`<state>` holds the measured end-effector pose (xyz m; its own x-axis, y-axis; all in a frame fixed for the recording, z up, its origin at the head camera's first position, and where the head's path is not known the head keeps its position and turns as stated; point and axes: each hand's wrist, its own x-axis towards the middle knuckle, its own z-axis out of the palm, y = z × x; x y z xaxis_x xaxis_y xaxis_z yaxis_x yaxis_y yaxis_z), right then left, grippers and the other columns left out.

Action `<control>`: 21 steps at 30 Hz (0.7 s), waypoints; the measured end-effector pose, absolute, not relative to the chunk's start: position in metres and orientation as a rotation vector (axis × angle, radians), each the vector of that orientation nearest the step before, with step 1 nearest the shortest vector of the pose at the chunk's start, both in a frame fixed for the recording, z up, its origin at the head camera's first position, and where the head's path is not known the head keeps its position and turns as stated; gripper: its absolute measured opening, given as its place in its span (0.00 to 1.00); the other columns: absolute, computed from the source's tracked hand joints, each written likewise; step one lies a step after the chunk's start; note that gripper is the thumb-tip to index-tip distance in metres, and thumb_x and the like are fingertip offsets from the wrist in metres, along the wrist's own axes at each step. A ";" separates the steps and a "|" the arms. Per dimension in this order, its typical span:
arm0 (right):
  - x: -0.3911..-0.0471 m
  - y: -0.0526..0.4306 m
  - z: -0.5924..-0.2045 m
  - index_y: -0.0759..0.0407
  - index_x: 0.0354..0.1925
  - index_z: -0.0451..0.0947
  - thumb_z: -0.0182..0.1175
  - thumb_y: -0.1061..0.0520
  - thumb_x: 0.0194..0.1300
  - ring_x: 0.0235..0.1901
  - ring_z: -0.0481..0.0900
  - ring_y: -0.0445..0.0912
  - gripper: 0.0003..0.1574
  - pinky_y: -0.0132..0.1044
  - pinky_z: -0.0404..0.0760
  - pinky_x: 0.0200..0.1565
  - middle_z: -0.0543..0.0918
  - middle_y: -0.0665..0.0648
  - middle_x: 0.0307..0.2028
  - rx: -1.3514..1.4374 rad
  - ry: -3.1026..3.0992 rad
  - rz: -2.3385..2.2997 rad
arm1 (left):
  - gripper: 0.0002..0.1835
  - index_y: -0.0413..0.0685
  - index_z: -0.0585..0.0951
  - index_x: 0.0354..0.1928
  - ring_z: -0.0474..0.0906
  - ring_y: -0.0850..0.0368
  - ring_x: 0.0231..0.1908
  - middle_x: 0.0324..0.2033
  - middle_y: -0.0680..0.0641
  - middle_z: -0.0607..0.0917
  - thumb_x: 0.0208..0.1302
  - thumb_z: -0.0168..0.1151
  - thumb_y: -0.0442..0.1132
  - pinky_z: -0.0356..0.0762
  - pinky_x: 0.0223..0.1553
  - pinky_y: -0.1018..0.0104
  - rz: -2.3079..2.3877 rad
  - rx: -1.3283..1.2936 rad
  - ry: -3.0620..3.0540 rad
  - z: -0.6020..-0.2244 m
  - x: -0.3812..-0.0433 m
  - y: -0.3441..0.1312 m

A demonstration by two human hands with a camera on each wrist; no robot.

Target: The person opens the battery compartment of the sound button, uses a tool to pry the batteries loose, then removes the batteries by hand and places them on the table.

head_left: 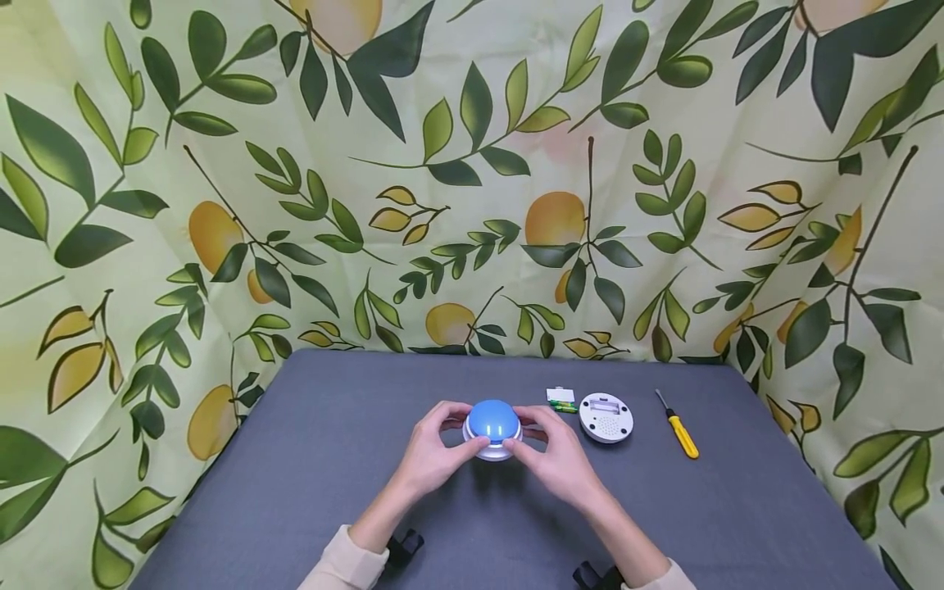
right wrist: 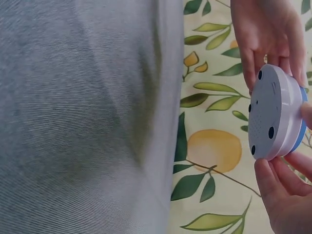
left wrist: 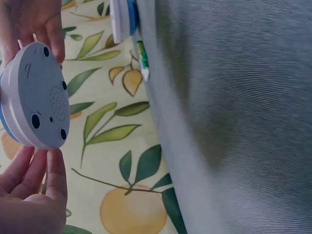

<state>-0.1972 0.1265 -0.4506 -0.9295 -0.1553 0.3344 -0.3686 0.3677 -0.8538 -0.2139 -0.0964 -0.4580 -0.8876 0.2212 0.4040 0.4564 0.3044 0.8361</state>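
Observation:
Both hands hold a round push button [head_left: 494, 421] with a blue dome and a white base, raised off the grey table. My left hand [head_left: 435, 449] grips its left edge, thumb at the front rim. On the opposite edge, my right hand [head_left: 556, 456] grips it in the same way. The wrist views show the underside of the button [left wrist: 45, 95], with several dark round feet and a patch of small holes; its battery cover appears closed. Fingers of the left hand [left wrist: 36, 190] and of the right hand [right wrist: 287, 195] curl against the rim.
Right of the hands, a second button [head_left: 606, 418] lies face down, battery bay uncovered. Beside it are green batteries [head_left: 563, 406] and a small white cover [head_left: 560, 394]. A yellow-handled screwdriver [head_left: 683, 434] lies farther right. Leaf-patterned cloth [head_left: 472, 205] surrounds the table [head_left: 332, 393].

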 end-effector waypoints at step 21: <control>-0.204 0.136 -0.434 0.56 0.64 0.78 0.77 0.68 0.52 0.54 0.82 0.50 0.41 0.49 0.80 0.55 0.80 0.55 0.57 0.720 -2.243 1.344 | 0.20 0.39 0.81 0.54 0.79 0.52 0.47 0.47 0.44 0.83 0.62 0.73 0.40 0.78 0.55 0.60 -1.898 -0.571 -2.240 -0.424 -0.230 -0.085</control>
